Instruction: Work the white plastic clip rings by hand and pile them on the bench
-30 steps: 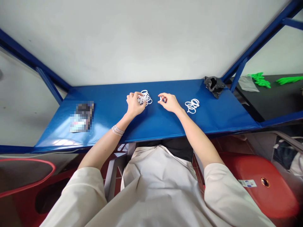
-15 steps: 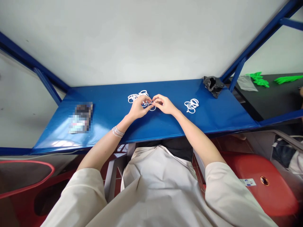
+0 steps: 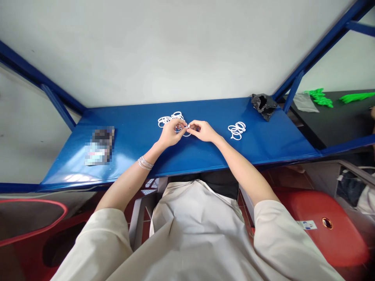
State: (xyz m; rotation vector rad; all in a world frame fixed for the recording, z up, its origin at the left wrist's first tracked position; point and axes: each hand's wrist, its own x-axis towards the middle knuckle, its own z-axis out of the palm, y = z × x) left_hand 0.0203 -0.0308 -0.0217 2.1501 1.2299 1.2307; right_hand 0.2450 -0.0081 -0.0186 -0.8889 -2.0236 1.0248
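Observation:
My left hand and my right hand meet over the middle of the blue table, fingertips pinched together on a small white ring. The ring's lower curve shows beneath the fingers; the rest is covered by them. Just behind my left hand lies a loose pile of white rings, partly hidden by that hand. To the right of my right hand, apart from it, is a smaller group of white rings, some overlapping, with small tabs on them.
A black plastic bag sits at the table's back right corner. A blurred-out item lies on the left of the blue table. Blue frame bars rise at both sides. Green items rest on a dark table to the right. A red stool stands below.
My fingertips have drawn a little closer together, and the ring between them has shifted slightly left. Both piles of rings stay where they were.

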